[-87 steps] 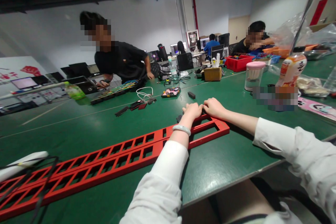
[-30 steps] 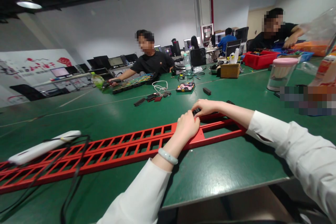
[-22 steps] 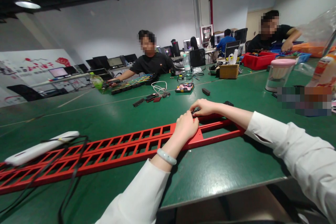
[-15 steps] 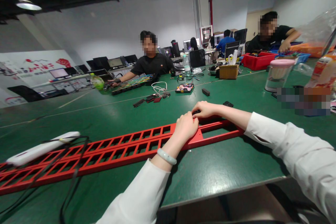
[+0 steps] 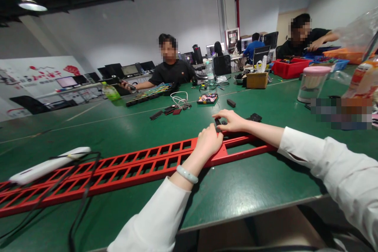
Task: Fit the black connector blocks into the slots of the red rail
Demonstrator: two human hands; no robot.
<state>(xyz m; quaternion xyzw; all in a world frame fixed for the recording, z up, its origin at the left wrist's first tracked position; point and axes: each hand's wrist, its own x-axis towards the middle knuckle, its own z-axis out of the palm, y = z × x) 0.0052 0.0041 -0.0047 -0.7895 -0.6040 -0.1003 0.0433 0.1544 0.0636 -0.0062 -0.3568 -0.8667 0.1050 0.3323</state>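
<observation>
A long red slotted frame [image 5: 147, 165] lies across the table in front of me. My left hand [image 5: 210, 141] rests over its wide plate, fingers curled at the far edge; what they grip is hidden behind the knuckles. Just beyond, my right hand [image 5: 232, 121] is closed with thumb and fingers around a small black part [image 5: 217, 125], which stands upright beside the left fingertips. How the part meets the frame cannot be made out. Behind my right wrist lie several small black pieces [image 5: 254, 117].
A white power strip [image 5: 50, 165] with black cables lies across the frame's left end. Farther back are loose dark strips [image 5: 169, 111], a white cable [image 5: 180, 98], a small tray [image 5: 207, 99] and a black block [image 5: 231, 103]. At right stands a pink-lidded jar [image 5: 313, 84]. Co-workers sit opposite.
My right hand has lifted slightly and its fingers have spread a little, leaving more of the black part visible. My left hand stays almost in place. The person opposite has raised a hand.
</observation>
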